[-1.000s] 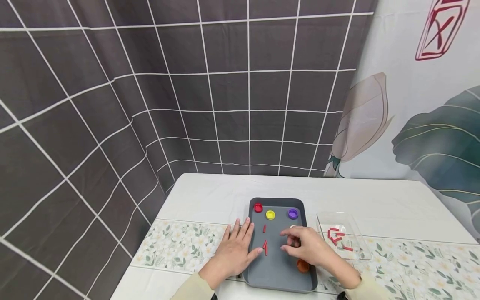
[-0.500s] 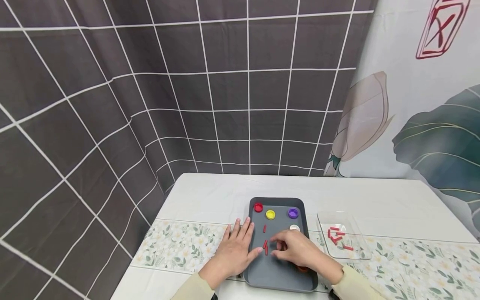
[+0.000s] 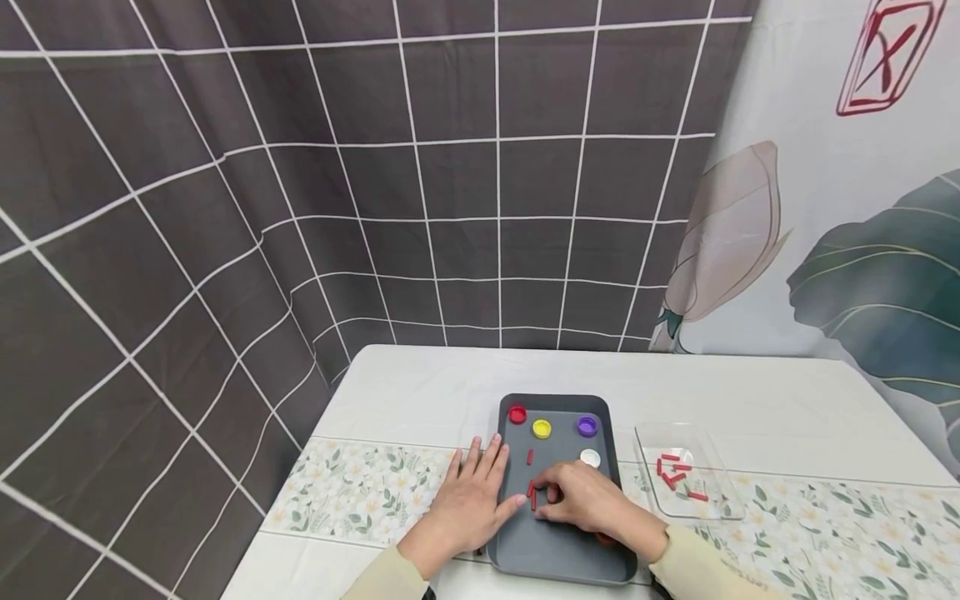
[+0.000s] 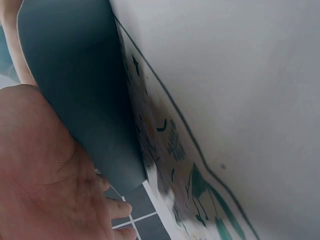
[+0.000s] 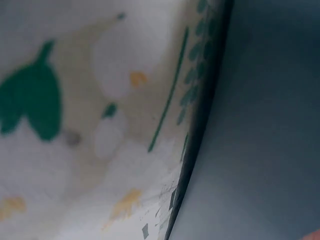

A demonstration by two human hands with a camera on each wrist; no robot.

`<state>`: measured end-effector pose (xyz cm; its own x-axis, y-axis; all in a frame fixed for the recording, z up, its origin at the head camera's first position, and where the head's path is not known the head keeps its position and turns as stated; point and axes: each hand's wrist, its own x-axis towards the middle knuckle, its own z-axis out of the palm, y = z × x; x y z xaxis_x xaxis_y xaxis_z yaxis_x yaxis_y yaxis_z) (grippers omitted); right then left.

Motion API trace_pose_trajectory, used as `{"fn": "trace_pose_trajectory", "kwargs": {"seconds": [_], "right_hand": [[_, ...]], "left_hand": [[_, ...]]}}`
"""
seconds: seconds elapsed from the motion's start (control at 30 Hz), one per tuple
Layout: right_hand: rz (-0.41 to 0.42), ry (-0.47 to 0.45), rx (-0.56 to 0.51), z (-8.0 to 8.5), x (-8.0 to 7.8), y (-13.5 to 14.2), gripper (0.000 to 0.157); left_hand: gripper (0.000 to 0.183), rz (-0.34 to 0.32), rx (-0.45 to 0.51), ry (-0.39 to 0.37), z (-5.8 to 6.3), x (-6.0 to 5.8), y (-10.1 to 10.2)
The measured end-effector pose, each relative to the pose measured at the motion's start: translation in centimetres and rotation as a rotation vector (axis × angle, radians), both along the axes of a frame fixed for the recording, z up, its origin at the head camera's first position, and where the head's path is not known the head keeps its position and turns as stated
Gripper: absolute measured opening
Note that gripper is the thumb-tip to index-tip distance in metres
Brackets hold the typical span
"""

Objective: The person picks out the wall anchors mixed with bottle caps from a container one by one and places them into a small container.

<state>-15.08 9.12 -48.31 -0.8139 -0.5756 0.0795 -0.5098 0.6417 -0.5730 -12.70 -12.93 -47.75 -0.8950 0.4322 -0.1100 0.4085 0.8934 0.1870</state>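
In the head view my left hand (image 3: 468, 504) lies with its fingers spread at the left rim of the grey tray (image 3: 551, 558), its thumb reaching over the rim. The left wrist view shows its palm (image 4: 45, 165) against the tray's outer wall (image 4: 85, 90). Low over the tray, my right hand (image 3: 585, 500) has thumb and forefinger apart, tips right at a short red stick (image 3: 534, 501). A second red stick (image 3: 530, 489) leans close beside it, and another red stick (image 3: 530, 457) lies farther back. The right hand partly hides an orange-brown cap (image 3: 604, 539).
Toward the tray's back are a red cap (image 3: 517, 414), a yellow cap (image 3: 542, 429), a purple cap (image 3: 587, 427) and a white cap (image 3: 590, 457). Right of the tray, a clear box (image 3: 712, 500) holds several red sticks. A flowered cloth (image 3: 360, 487) covers the table.
My right hand has moved left and slightly down across the tray to the red sticks, uncovering the white cap and covering most of the orange-brown one. My left hand has stayed still.
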Motion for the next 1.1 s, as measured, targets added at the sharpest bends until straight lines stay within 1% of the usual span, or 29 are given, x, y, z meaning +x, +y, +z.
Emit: {"fn": "trace_pose_trajectory", "kwargs": {"seconds": [0.17,0.37,0.8,1.0,1.1], "right_hand": [[-0.009,0.029,0.021,-0.17,0.03,-0.18,0.032],[-0.017,0.064,0.038,-0.49,0.12,-0.42,0.032],[-0.018,0.084,0.026,-0.53,0.13,-0.67,0.019],[-0.032,0.105,0.029,-0.44,0.32,-0.96,0.015],[-0.026,0.107,0.023,-0.42,0.34,-0.96,0.014]], "left_hand": [[0.078,0.002,-0.005,-0.003,0.10,0.00,0.03],[0.078,0.000,-0.005,-0.009,0.29,0.07,0.02],[0.077,0.003,-0.017,0.000,0.26,0.04,0.13],[0.077,0.006,-0.022,-0.011,0.37,0.05,0.18],[0.077,0.006,-0.019,-0.015,0.43,0.06,0.19]]}}
